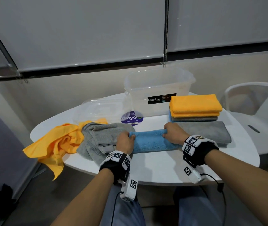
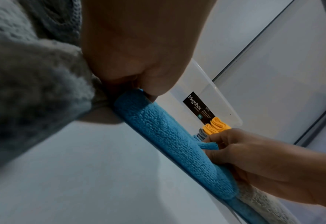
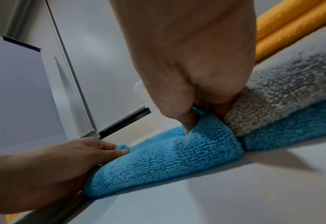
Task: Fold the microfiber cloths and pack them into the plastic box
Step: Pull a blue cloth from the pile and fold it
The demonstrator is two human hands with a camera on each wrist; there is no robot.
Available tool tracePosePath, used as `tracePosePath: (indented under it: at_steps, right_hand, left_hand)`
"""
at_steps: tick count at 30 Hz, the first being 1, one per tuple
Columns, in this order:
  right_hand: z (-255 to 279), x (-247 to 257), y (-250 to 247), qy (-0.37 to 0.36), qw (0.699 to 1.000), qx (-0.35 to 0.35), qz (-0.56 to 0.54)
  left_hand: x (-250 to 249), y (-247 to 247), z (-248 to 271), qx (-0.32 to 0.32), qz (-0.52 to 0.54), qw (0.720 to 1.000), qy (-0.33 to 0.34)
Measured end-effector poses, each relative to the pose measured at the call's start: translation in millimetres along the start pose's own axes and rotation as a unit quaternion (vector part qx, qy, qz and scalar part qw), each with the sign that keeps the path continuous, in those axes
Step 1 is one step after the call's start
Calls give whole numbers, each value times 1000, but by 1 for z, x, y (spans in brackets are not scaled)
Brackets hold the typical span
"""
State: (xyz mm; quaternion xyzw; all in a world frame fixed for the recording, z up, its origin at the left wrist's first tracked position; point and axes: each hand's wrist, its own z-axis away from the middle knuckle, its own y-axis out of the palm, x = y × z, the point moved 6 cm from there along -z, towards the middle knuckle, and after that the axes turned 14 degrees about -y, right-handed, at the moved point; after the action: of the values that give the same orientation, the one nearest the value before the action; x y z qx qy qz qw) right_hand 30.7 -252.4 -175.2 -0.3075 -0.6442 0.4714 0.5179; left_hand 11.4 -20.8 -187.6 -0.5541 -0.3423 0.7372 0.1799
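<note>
While both pinch its far corners, blue cloth between left hand and right hand.

I see dim, even indoor light, soft shadows on the worktop, bowed wide-angle edges, and blurred wrist-view foregrounds.
</note>
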Motion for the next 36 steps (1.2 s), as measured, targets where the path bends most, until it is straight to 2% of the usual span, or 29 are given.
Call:
tracePosePath:
  at_steps: [8,19,22,28,30,33,35,36]
  right_hand:
    - [-3,3,2,23,999,30,18]
    - [-11,7,2,45,996,44,59]
    - [-10,11,-1,36,996,48,68]
    - [0,19,-1,41,996,61,54]
    - [4,23,-7,42,998,51,4]
    - [14,23,-30,55,992,-4,-118]
    - [23,20,-49,58,971,-51,-227]
    - [28,17,-61,57,957,-73,-275]
  left_hand:
    - [-6,5,2,-37,-65,997,-28]
    - [-16,4,9,-67,-93,993,2]
    - [-16,0,17,-79,-143,986,13]
    - [0,-5,21,-27,-200,980,-3]
    - [-3,-8,19,33,-168,985,-21]
    - [-10,-18,13,100,2,993,-69]
    - [-19,-25,13,119,158,977,-84]
    - [-26,-28,17,134,233,959,-92]
